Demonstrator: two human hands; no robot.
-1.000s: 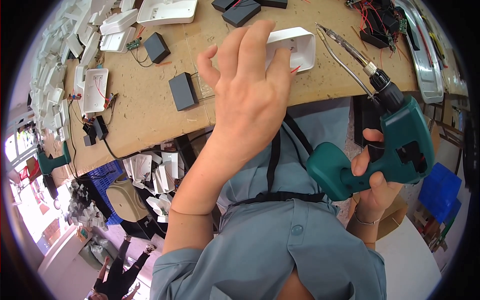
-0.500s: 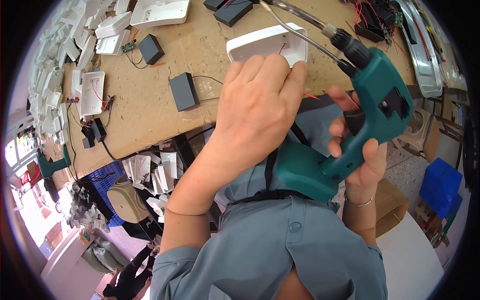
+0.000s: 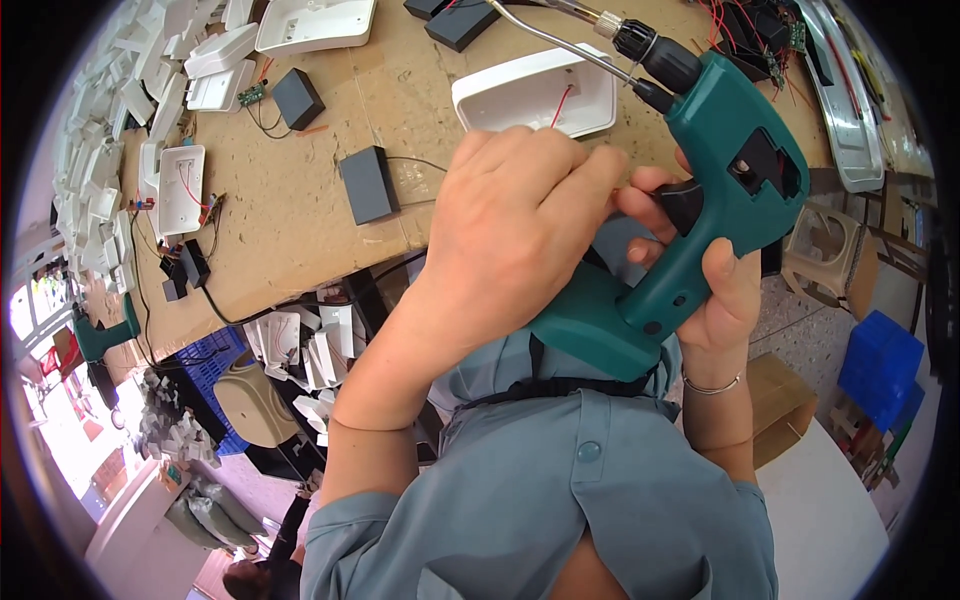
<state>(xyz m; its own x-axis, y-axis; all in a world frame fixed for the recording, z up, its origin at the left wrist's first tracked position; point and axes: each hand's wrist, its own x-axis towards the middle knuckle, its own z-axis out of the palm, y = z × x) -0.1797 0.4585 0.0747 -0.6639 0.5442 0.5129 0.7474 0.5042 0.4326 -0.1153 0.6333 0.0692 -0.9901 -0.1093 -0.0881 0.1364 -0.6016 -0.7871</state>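
Note:
My right hand [image 3: 715, 290] grips the handle of a green soldering gun [image 3: 725, 150], with fingers around the black trigger. Its metal tip and a thin curved tube point up and left over the bench. Close beside it, my left hand [image 3: 510, 220] is closed in a pinch at the bench's near edge, its fingertips mostly hidden. A red wire [image 3: 562, 105] runs from a white plastic housing [image 3: 480, 100] down behind these fingers. From a black box [image 3: 368, 185] on the left, a thin dark wire also leads under my left hand.
White plastic parts [image 3: 100, 160] are heaped at the far left. More black boxes [image 3: 297, 99], open housings [image 3: 183, 190] and a small green circuit board [image 3: 252, 95] lie on the bench [image 3: 290, 200]. Beyond the gun are red wires and a metal tray [image 3: 840, 110]. Another green gun [image 3: 105, 330] hangs at the left edge.
The soldering gun has moved left and up with my right hand, whose fingers are now next to my left hand. The red wire end right of my left hand no longer shows.

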